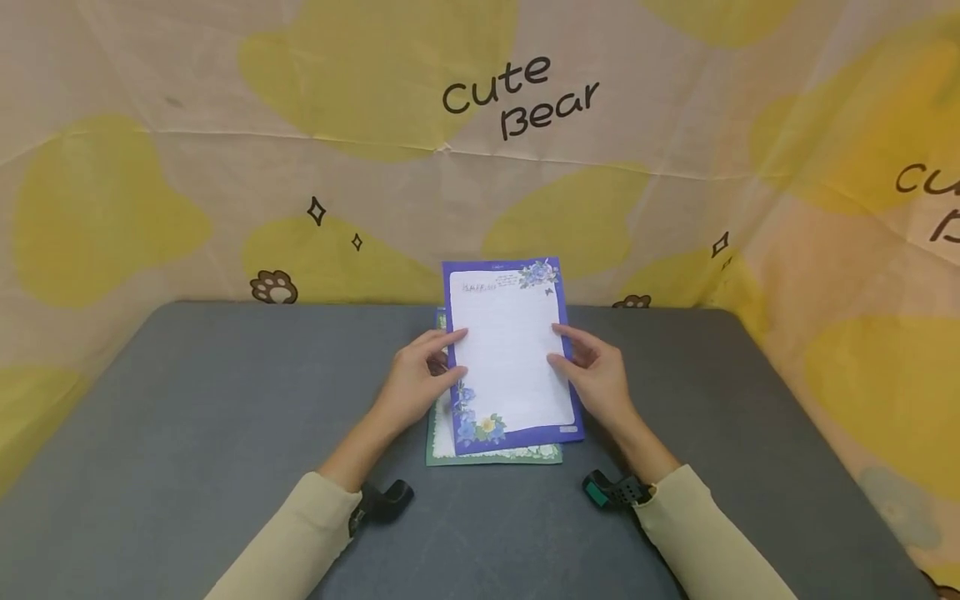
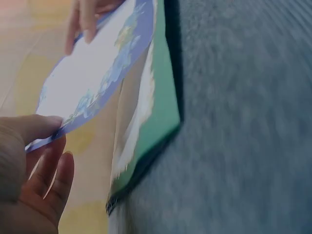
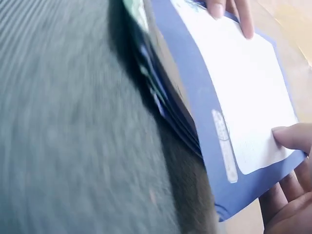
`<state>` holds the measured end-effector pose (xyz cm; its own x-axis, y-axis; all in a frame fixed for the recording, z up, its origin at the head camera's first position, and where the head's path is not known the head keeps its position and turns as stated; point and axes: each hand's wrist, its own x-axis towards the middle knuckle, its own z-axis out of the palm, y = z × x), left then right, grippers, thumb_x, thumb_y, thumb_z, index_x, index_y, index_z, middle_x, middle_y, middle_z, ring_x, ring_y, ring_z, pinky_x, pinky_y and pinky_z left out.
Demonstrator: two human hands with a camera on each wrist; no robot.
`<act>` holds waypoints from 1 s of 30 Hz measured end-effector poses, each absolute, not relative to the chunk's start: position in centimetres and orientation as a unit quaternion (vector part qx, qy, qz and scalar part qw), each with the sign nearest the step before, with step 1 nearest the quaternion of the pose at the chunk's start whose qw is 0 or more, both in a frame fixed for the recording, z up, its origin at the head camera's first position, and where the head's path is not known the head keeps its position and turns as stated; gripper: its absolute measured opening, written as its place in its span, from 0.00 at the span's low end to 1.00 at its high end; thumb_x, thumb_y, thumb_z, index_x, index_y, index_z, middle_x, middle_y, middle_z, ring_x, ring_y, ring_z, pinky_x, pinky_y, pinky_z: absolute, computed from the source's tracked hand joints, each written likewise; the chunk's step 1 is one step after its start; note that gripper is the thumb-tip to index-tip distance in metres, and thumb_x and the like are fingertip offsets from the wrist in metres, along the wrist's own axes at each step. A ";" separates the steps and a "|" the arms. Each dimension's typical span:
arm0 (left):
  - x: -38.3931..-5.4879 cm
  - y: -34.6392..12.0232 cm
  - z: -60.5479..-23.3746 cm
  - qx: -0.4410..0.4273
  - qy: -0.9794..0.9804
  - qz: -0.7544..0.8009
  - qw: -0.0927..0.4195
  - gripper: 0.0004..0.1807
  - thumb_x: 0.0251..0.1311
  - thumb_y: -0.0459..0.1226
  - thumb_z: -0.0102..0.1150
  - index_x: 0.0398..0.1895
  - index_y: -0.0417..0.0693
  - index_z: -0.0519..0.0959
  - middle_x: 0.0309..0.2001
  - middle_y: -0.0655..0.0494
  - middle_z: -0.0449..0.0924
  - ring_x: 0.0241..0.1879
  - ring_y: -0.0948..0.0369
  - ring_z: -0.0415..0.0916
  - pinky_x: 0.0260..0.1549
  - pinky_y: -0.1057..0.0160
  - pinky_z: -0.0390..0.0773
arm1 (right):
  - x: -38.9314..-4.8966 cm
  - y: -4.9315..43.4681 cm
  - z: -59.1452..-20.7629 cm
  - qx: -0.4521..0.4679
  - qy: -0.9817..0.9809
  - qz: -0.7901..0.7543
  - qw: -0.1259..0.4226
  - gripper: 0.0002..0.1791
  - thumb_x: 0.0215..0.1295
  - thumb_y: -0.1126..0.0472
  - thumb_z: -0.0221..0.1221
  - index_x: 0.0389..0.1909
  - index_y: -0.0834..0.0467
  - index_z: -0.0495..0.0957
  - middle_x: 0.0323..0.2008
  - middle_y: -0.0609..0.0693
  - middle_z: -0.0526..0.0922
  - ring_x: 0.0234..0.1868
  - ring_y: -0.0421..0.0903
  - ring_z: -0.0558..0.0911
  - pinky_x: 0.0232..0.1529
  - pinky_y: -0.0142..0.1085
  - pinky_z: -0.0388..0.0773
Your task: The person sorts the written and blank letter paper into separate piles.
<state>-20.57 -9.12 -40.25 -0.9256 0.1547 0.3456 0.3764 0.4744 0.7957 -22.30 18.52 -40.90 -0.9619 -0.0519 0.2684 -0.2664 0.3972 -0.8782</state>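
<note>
Head view: about the middle of the grey table [image 1: 225,433], toward its far side, a blue-bordered sheet [image 1: 510,358] with flowers in the far right and near left corners. Pinched at the left edge by the left hand [image 1: 415,375], at the right edge by the right hand [image 1: 603,371]. Beneath, mostly covered, a green-bordered sheet [image 1: 444,442], visible only along the left and near sides. At the far end of the upper sheet, small dark writing [image 1: 480,287], too tiny for reading. Dark wrist devices [image 1: 386,500] at the cuffs of pale sleeves [image 1: 292,533], these cut off at the near side. Behind, a yellow-patterned cloth [image 1: 375,108], its lettering at the right cut off

Left wrist view: blue-bordered sheet bent in a curve, raised over the green one with a gap between. Left thumb on the upper face, other fingers underneath; right hand cut off, only some fingers in view

Right wrist view: right thumb on the white face, fingers behind, partly hidden by the sheet. Below, shadowed layered edges [image 3: 170,117], impossible to count. Near the right corner, a pale label [image 3: 224,146], too blurred for reading
</note>
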 end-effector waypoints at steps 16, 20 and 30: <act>-22.1 -3.7 -39.2 -0.103 -0.842 -0.517 0.112 0.27 0.56 0.29 0.71 0.62 0.47 0.81 0.54 0.46 0.83 0.34 0.57 0.81 0.40 0.60 0.85 | -22.4 22.6 -37.7 0.055 -0.862 0.493 0.104 0.26 0.66 0.62 0.67 0.65 0.54 0.78 0.69 0.57 0.76 0.70 0.59 0.75 0.63 0.52 0.76; -22.4 -2.0 -38.8 -0.097 -0.845 -0.518 0.091 0.27 0.57 0.30 0.70 0.62 0.46 0.81 0.55 0.46 0.82 0.34 0.58 0.82 0.36 0.63 0.84 | -22.5 24.2 -37.0 0.058 -0.869 0.480 0.103 0.26 0.66 0.61 0.67 0.65 0.56 0.78 0.70 0.58 0.74 0.72 0.61 0.72 0.68 0.55 0.72; -23.3 2.0 -38.4 -0.094 -0.856 -0.508 0.026 0.29 0.59 0.30 0.68 0.66 0.47 0.77 0.66 0.45 0.77 0.33 0.62 0.80 0.29 0.68 0.80 | -22.7 28.5 -36.5 0.034 -0.884 0.463 0.057 0.28 0.67 0.56 0.66 0.67 0.58 0.75 0.73 0.62 0.69 0.73 0.67 0.67 0.70 0.60 0.67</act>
